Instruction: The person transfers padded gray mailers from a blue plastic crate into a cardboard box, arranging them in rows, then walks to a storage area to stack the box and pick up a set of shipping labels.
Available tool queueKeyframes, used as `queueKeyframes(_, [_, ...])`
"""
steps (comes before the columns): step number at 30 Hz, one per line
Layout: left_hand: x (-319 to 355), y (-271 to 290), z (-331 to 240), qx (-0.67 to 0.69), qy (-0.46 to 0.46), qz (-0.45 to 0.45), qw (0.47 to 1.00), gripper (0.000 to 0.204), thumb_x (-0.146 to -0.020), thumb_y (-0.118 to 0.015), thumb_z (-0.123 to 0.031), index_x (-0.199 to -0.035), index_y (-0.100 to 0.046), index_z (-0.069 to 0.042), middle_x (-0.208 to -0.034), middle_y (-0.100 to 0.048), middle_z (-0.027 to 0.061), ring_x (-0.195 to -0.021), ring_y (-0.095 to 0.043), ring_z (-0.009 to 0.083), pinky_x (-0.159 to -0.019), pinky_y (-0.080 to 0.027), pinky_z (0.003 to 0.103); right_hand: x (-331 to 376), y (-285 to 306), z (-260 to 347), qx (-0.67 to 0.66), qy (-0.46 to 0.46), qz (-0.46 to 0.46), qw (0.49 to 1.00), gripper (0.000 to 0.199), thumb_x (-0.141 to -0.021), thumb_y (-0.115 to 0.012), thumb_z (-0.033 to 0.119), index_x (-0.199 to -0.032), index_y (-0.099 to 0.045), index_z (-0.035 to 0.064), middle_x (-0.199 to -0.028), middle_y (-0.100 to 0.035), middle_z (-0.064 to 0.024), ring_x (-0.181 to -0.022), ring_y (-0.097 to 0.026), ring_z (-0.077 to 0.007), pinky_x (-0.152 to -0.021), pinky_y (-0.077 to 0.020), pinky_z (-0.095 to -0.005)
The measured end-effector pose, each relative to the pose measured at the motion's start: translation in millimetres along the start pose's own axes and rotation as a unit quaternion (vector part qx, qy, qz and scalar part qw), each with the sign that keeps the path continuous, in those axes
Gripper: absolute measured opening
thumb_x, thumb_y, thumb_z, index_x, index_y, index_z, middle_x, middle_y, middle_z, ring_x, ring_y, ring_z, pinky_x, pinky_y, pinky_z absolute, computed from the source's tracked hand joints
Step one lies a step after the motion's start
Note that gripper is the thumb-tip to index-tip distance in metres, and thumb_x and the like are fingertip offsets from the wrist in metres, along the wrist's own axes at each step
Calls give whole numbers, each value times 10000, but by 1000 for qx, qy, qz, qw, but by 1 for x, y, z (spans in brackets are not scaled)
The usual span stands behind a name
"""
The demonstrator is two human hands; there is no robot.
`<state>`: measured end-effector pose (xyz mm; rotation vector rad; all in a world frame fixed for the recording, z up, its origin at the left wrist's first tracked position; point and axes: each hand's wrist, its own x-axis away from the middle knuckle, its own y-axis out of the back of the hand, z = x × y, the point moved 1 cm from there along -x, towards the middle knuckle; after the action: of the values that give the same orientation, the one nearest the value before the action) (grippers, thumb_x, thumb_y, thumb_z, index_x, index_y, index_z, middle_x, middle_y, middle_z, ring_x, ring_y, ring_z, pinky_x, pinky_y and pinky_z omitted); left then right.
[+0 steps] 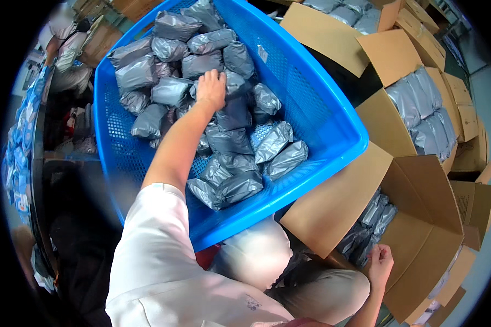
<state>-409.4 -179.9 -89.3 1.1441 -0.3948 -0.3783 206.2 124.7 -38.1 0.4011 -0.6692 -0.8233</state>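
My left hand (211,90) reaches into a big blue plastic basket (316,103) heaped with grey plastic-wrapped parcels (240,188). Its fingers are closed down over a grey parcel (235,84) in the upper middle of the heap; the fingertips are partly hidden. At the lower right, my right hand (380,265) is at the near side of an open cardboard box (420,229). The fingers there are curled together, and nothing shows between them. Several grey parcels (373,218) lie along the left side inside that box.
Another open carton (384,114) behind it is packed with grey parcels (423,106), and a further carton (324,32) stands at the top. More cardboard boxes (466,109) line the right side. A person (73,60) is at the far left, near a table edge with blue packages (24,141).
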Motion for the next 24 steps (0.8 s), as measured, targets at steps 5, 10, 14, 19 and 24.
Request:
queueKeyframes(5, [25,-22,7,119,25,-38,992,561,-709,-763,-228,-1152,-460,-62,-1145,-605,181,-1119,-610,356,-961,-459,463,-3,-17,63,103,98,12,990,158,-935,-651,126,-939,-638,-31,-743,-631,-46,-666,-567,-96,-627,-479,-248])
queueKeyframes(10, [74,64,22,591,119,-4,798,984,-610,-850,-464,-1310,-456,105,-1238,-612,269,-1112,-634,327,-974,-480,381,4,-6,119,-48,162,94,981,388,-901,-711,232,-1159,-573,-22,-957,-643,-93,-872,-611,-172,-772,-495,-311])
queueKeyframes(14, [133,177,-23,824,-125,16,552,796,-759,-850,-388,-1288,-464,63,-1181,-629,181,-1100,-612,231,-969,-493,380,14,-42,221,-224,333,178,899,1143,-739,-823,548,-1519,-197,-5,-1395,-465,-194,-1310,-462,-308,-1115,-337,-435])
queueKeyframes(19, [167,227,-15,738,-305,94,594,629,-1028,-384,-560,-1232,-642,-24,-1161,-659,77,-1074,-566,180,-993,-429,345,29,-72,265,-281,247,219,901,1150,-647,-854,463,-1492,-250,-32,-1395,-468,-174,-1286,-470,-309,-1091,-360,-430])
queueKeyframes(24, [102,42,103,189,87,-34,977,649,-833,-688,-525,-1268,-607,-51,-1264,-607,237,-1198,-564,373,-991,-454,470,17,-30,209,-275,211,154,925,1008,-667,-836,395,-1425,-353,-60,-1327,-524,-163,-1211,-528,-292,-1040,-414,-422])
